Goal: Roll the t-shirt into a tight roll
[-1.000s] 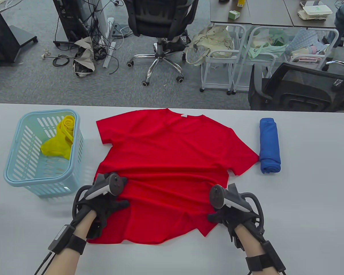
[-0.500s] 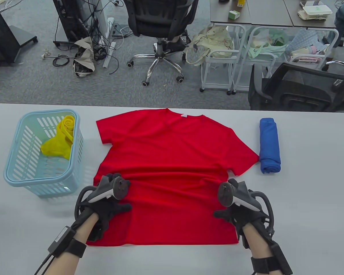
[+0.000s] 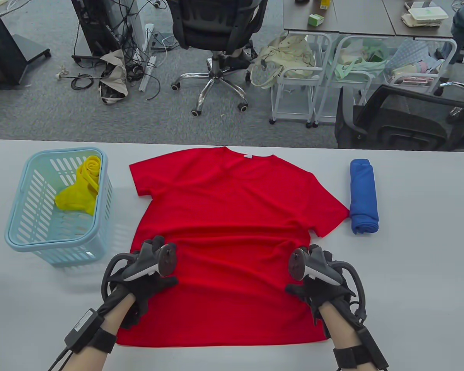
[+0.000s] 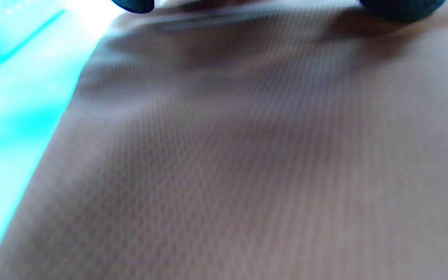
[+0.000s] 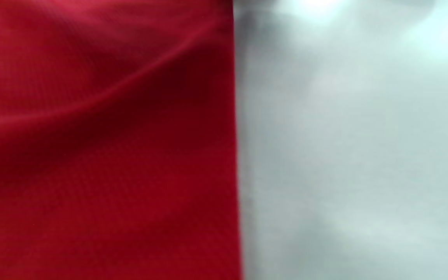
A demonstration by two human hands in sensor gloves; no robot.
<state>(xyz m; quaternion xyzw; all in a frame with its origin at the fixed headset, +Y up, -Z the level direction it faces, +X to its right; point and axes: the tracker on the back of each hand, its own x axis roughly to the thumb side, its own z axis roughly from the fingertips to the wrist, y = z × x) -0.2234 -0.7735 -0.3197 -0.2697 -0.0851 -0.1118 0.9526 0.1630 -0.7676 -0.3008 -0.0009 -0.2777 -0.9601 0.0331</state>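
A red t-shirt point(image 3: 232, 216) lies spread flat on the white table point(image 3: 417, 278), collar at the far side, hem straight along the near side. My left hand point(image 3: 154, 284) rests palm down on the shirt's lower left part, thumb spread. My right hand point(image 3: 305, 290) rests palm down on the lower right side, by the shirt's right edge. Neither hand grips a fold. The left wrist view shows blurred fabric point(image 4: 247, 155), discoloured grey-brown, with dark fingertips point(image 4: 401, 7) at the top. The right wrist view shows the shirt's right edge point(image 5: 208, 155) against the bare table point(image 5: 356, 155).
A light blue plastic basket point(image 3: 19, 239) stands at the left of the shirt with a yellow garment point(image 3: 79, 189) in it. A rolled blue shirt point(image 3: 363, 197) lies right of the red sleeve. Office chairs and carts stand beyond the table's far edge.
The bunched, slanted hem has been pulled flat and straight toward the near edge. Both hands slid toward me, and the right hand moved out to the right edge.
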